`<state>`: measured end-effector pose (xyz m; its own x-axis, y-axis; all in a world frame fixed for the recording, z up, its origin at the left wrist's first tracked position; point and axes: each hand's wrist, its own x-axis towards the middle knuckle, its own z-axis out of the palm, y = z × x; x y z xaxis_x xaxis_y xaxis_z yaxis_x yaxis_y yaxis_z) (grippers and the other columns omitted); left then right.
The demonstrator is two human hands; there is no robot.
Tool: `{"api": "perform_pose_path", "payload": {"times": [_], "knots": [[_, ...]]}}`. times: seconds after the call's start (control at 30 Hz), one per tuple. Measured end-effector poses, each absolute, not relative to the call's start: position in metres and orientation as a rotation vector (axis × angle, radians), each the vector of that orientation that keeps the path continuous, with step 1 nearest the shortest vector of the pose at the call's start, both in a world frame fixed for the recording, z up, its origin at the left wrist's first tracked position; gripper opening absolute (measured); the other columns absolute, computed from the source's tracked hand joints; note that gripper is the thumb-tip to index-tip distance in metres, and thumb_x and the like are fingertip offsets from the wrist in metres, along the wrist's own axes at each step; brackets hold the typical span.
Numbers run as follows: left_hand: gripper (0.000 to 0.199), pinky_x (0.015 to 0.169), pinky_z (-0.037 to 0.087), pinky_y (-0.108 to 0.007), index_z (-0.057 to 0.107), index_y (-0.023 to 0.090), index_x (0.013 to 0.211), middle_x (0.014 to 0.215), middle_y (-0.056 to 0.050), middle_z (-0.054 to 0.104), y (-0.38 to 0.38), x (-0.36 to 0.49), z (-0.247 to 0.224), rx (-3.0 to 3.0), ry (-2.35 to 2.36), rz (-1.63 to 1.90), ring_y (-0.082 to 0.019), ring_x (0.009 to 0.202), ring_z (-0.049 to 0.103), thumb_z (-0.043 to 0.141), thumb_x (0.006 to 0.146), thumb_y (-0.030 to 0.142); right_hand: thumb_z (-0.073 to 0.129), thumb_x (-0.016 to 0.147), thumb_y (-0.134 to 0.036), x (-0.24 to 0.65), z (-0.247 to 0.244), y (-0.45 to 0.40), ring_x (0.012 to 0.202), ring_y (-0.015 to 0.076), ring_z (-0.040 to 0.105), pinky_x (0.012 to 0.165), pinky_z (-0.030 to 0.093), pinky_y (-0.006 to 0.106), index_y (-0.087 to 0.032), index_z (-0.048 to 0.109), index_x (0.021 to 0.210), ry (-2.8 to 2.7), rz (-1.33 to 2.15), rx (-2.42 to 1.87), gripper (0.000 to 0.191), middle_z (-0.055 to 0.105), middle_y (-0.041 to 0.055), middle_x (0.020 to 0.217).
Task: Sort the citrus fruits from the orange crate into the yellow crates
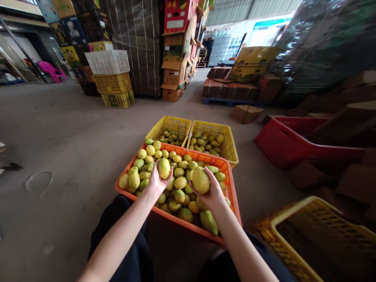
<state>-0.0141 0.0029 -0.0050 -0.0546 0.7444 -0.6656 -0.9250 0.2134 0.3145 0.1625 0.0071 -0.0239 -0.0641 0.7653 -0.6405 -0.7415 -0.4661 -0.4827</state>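
My left hand [160, 178] is closed around a small yellow-green papaya-like fruit [163, 168], held just above a heaped orange crate [235, 199]. A larger, paler papaya-like fruit [201, 180] sits in my right hand [212, 188], its fingers wrapped along the right side. Below both hands, the orange crate is full of similar fruits [180, 182] in green and yellow, some round and some long. A long green one [208, 222] lies at the crate's near right corner. Parts of the heap are hidden behind my hands and forearms.
Two yellow crates [232, 147] with fewer fruits stand against the far side of the orange crate. To the right are a red bin [273, 145] and another yellow crate [293, 213]. Stacked cartons [173, 74] and baskets [113, 84] stand farther back.
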Motion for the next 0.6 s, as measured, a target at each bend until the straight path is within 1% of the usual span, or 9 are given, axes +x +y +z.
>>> {"api": "perform_pose_path", "payload": {"times": [0.07, 0.17, 0.3, 0.4, 0.47, 0.57, 0.6], "knots": [[0.021, 0.053, 0.058, -0.021, 0.066, 0.018, 0.107, 0.079, -0.003, 0.067, 0.0031, -0.0128, -0.0026, -0.247, 0.869, 1.374, -0.015, 0.066, 0.068, 0.061, 0.101, 0.037, 0.071, 0.089, -0.03, 0.1613, -0.0175, 0.0054, 0.051, 0.0176, 0.067, 0.047, 0.064, 0.032, -0.027, 0.061, 0.097, -0.019, 1.703, -1.089, 0.013, 0.071, -0.0033, 0.067], [0.02, 0.05, 0.057, -0.019, 0.066, 0.016, 0.105, 0.078, -0.003, 0.066, 0.0024, -0.0125, -0.002, -0.204, 0.859, 1.36, -0.013, 0.061, 0.065, 0.064, 0.1, 0.035, 0.066, 0.093, -0.032, 0.1619, -0.0124, 0.0041, 0.053, 0.019, 0.068, 0.043, 0.061, 0.029, -0.026, 0.062, 0.095, 0.004, 1.729, -1.117, 0.008, 0.071, -0.0003, 0.065], [0.034, 0.047, 0.056, -0.022, 0.068, 0.012, 0.115, 0.085, -0.009, 0.07, 0.0007, -0.0145, -0.0045, -0.218, 0.815, 1.281, -0.015, 0.063, 0.065, 0.061, 0.101, 0.043, 0.054, 0.1, -0.037, 0.1635, -0.0165, 0.0054, 0.054, 0.0203, 0.07, 0.045, 0.06, 0.029, -0.022, 0.063, 0.098, 0.004, 1.782, -1.148, 0.018, 0.07, 0.0029, 0.064], [0.032, 0.051, 0.058, -0.022, 0.068, 0.012, 0.119, 0.089, -0.01, 0.072, 0.0013, -0.0168, -0.0066, -0.231, 0.816, 1.27, -0.016, 0.066, 0.067, 0.057, 0.103, 0.038, 0.048, 0.103, -0.038, 0.1623, -0.0196, 0.0057, 0.057, 0.022, 0.072, 0.047, 0.06, 0.031, -0.021, 0.063, 0.098, -0.007, 1.811, -1.145, 0.023, 0.072, 0.0057, 0.069], [0.028, 0.051, 0.058, -0.023, 0.067, 0.014, 0.119, 0.093, -0.01, 0.073, 0.0027, -0.0183, -0.0082, -0.212, 0.855, 1.266, -0.017, 0.071, 0.07, 0.057, 0.103, 0.034, 0.052, 0.102, -0.037, 0.1606, -0.019, 0.005, 0.059, 0.0222, 0.073, 0.048, 0.061, 0.032, -0.021, 0.063, 0.097, -0.029, 1.799, -1.144, 0.02, 0.073, 0.0055, 0.071], [0.024, 0.052, 0.057, -0.024, 0.068, 0.019, 0.119, 0.096, -0.009, 0.074, 0.0047, -0.0195, -0.0095, -0.186, 0.895, 1.275, -0.022, 0.081, 0.074, 0.057, 0.102, 0.031, 0.066, 0.095, -0.027, 0.1581, -0.0153, 0.0038, 0.055, 0.0179, 0.07, 0.049, 0.062, 0.03, -0.023, 0.063, 0.097, -0.07, 1.717, -1.174, 0.006, 0.073, 0.0004, 0.071], [0.023, 0.052, 0.056, -0.024, 0.068, 0.02, 0.119, 0.093, -0.008, 0.074, 0.0049, -0.0196, -0.0092, -0.177, 0.894, 1.276, -0.022, 0.083, 0.074, 0.056, 0.102, 0.03, 0.068, 0.093, -0.025, 0.1577, -0.0138, 0.0036, 0.052, 0.0164, 0.068, 0.048, 0.061, 0.029, -0.023, 0.063, 0.096, -0.078, 1.692, -1.195, 0.006, 0.072, -0.0013, 0.069]]}}
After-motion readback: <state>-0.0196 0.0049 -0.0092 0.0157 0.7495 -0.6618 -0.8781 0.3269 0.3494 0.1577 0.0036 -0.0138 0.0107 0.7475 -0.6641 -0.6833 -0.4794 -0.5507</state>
